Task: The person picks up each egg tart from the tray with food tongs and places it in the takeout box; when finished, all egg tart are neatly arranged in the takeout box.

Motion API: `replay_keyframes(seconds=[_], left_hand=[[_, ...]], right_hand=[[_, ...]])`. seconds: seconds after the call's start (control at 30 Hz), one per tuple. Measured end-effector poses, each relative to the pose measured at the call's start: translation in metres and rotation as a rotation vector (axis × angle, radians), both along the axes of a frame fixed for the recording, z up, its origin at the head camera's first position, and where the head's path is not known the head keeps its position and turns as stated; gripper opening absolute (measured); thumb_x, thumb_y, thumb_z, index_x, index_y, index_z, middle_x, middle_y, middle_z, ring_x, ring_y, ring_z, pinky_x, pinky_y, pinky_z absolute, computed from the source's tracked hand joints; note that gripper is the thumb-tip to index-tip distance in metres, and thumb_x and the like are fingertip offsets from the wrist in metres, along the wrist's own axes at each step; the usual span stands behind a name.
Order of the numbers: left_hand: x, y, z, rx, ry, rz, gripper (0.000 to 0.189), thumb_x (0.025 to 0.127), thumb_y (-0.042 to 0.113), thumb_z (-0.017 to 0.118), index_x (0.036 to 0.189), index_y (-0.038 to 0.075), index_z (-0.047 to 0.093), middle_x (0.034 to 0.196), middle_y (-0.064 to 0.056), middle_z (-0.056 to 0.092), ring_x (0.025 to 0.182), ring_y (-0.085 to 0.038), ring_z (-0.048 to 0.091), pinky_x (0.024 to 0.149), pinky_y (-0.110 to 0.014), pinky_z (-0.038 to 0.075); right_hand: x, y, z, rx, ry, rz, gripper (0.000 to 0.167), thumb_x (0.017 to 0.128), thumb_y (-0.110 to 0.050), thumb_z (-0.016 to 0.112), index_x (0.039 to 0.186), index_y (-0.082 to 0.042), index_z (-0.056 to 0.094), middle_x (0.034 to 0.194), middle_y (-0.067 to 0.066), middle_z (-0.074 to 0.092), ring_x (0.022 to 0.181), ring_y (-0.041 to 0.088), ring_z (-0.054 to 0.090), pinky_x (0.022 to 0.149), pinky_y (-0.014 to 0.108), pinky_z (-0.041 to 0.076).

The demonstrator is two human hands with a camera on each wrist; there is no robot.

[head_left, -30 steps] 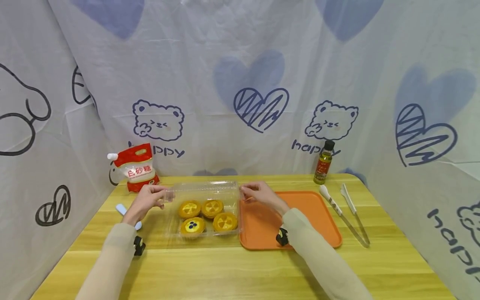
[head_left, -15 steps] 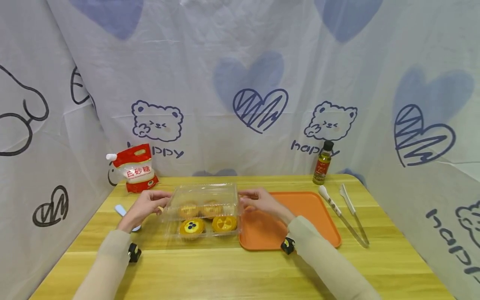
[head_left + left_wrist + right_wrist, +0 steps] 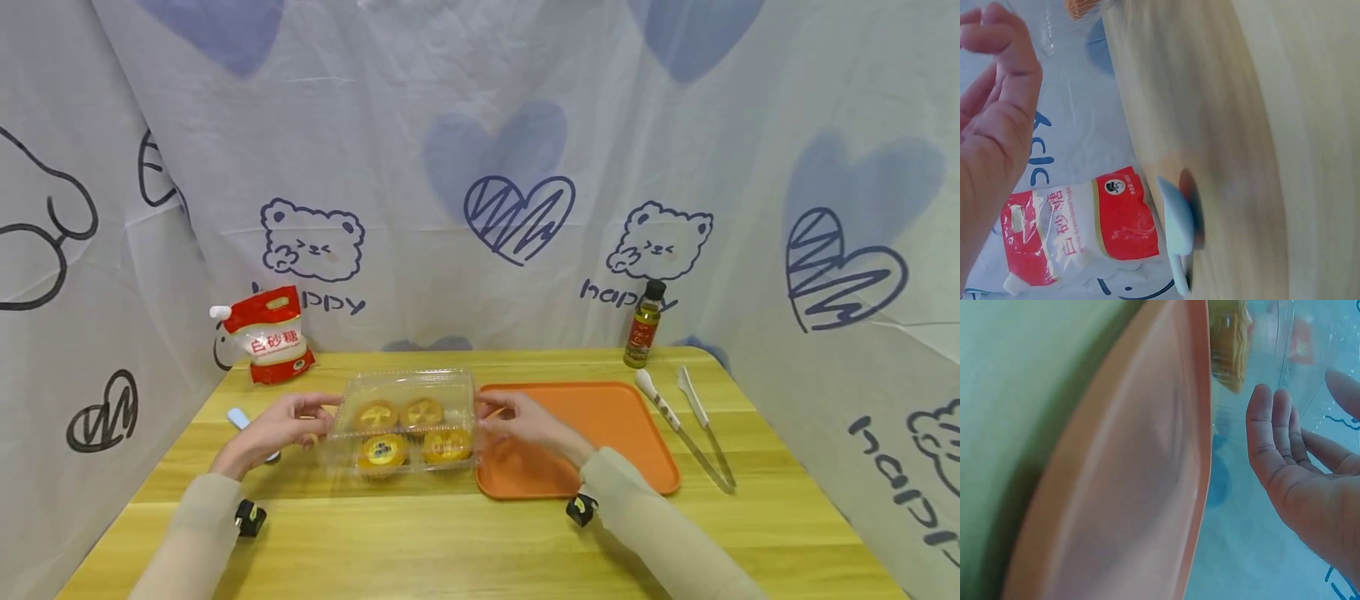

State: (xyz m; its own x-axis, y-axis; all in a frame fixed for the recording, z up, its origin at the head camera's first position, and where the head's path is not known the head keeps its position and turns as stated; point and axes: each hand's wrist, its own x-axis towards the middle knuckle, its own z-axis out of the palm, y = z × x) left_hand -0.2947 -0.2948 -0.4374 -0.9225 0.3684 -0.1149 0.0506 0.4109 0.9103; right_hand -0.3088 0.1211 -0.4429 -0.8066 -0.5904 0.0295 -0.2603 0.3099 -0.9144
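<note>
A clear plastic clamshell box (image 3: 408, 383) holds several egg tarts (image 3: 447, 446), one topped with dark berries. Its see-through lid lies over them. At the box's left side is my left hand (image 3: 288, 423), its fingertips right by the plastic with the fingers loosely bent. My right hand (image 3: 525, 425) is at the opposite side, fingertips close against the clear wall. The right wrist view shows those fingers nearly straight, with the thumb (image 3: 1342, 392) held apart from them. Through the plastic there, a tart (image 3: 1229, 344) shows its fluted side.
An orange tray (image 3: 600, 442) sits directly right of the box, under my right forearm. Tongs (image 3: 693, 429) lie beyond it, near an oil bottle (image 3: 643, 329). On the left stand a white sugar bag (image 3: 273, 337) and a pale blue utensil (image 3: 1177, 228).
The lid has come down from its raised position over the tarts. Both hands have moved lower and nearer along the box's sides, and the left fingers have loosened from the lid's corner.
</note>
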Motion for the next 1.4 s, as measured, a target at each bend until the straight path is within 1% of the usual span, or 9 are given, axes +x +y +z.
replay_keyframes(seconds=[0.27,0.43,0.57,0.7,0.87,0.97,1.07,1.23,1.4], left_hand=[[0.011,-0.004,0.004,-0.027,-0.018,-0.136,0.064,0.091,0.007,0.061,0.149,-0.002,0.033,0.102,-0.015,0.06,0.081,-0.023,0.058,0.066,-0.032,0.054],[0.02,-0.005,0.004,-0.006,-0.075,-0.169,0.072,0.088,0.003,0.062,0.151,0.002,0.028,0.099,-0.012,0.06,0.077,-0.017,0.056,0.064,-0.029,0.052],[0.025,-0.006,0.002,0.013,-0.115,-0.188,0.075,0.088,0.004,0.063,0.153,0.007,0.024,0.099,-0.013,0.062,0.075,-0.016,0.057,0.065,-0.031,0.053],[0.028,-0.007,0.001,0.056,-0.17,-0.222,0.08,0.091,0.004,0.062,0.155,0.01,0.015,0.101,-0.021,0.065,0.076,-0.019,0.063,0.068,-0.034,0.057],[0.029,-0.005,0.001,0.134,-0.228,-0.251,0.084,0.093,0.006,0.061,0.156,0.009,0.005,0.103,-0.03,0.065,0.079,-0.023,0.069,0.073,-0.037,0.061],[0.03,-0.003,0.001,0.183,-0.265,-0.257,0.085,0.094,0.004,0.061,0.155,0.009,0.002,0.104,-0.031,0.066,0.081,-0.024,0.071,0.079,-0.041,0.061],[0.03,-0.002,0.0,0.228,-0.284,-0.262,0.086,0.093,0.002,0.06,0.154,0.007,0.0,0.105,-0.033,0.066,0.083,-0.025,0.072,0.081,-0.042,0.06],[0.03,-0.001,-0.002,0.3,-0.301,-0.281,0.084,0.093,-0.003,0.058,0.151,0.005,-0.003,0.101,-0.026,0.068,0.087,-0.027,0.071,0.083,-0.039,0.06],[0.028,0.0,-0.004,0.315,-0.323,-0.268,0.083,0.093,-0.004,0.058,0.15,0.006,-0.001,0.096,-0.014,0.07,0.088,-0.027,0.071,0.085,-0.039,0.06]], right_hand=[[0.011,0.002,-0.002,-0.03,-0.045,0.015,0.061,0.093,-0.011,0.065,0.147,0.002,0.039,0.113,0.015,0.058,0.087,0.016,0.062,0.077,0.034,0.06],[0.019,0.001,-0.007,-0.042,-0.068,0.017,0.062,0.093,-0.008,0.066,0.147,0.005,0.038,0.109,0.016,0.056,0.085,0.016,0.062,0.077,0.037,0.06],[0.024,0.001,-0.009,-0.046,-0.093,0.012,0.064,0.093,-0.01,0.066,0.148,0.003,0.036,0.109,0.016,0.054,0.085,0.017,0.062,0.077,0.039,0.06],[0.027,0.001,-0.011,-0.041,-0.112,0.005,0.067,0.093,-0.013,0.067,0.15,-0.002,0.034,0.11,0.015,0.052,0.085,0.017,0.061,0.077,0.037,0.06],[0.031,0.001,-0.013,-0.029,-0.145,-0.024,0.067,0.093,-0.017,0.067,0.152,-0.01,0.034,0.111,0.014,0.051,0.087,0.018,0.061,0.077,0.033,0.059],[0.034,0.0,-0.014,-0.054,-0.219,-0.026,0.069,0.094,-0.016,0.065,0.153,-0.016,0.03,0.113,0.015,0.053,0.086,0.02,0.064,0.078,0.033,0.06],[0.036,-0.003,-0.014,-0.119,-0.297,-0.014,0.071,0.096,-0.012,0.062,0.155,-0.016,0.023,0.115,0.019,0.054,0.086,0.024,0.068,0.079,0.037,0.061],[0.039,-0.007,-0.015,-0.201,-0.345,-0.03,0.071,0.096,-0.002,0.057,0.156,-0.013,0.02,0.114,0.02,0.05,0.087,0.028,0.069,0.081,0.04,0.061],[0.039,-0.011,-0.017,-0.24,-0.345,-0.052,0.073,0.095,0.002,0.056,0.156,-0.01,0.019,0.11,0.018,0.048,0.083,0.026,0.069,0.08,0.041,0.061]])
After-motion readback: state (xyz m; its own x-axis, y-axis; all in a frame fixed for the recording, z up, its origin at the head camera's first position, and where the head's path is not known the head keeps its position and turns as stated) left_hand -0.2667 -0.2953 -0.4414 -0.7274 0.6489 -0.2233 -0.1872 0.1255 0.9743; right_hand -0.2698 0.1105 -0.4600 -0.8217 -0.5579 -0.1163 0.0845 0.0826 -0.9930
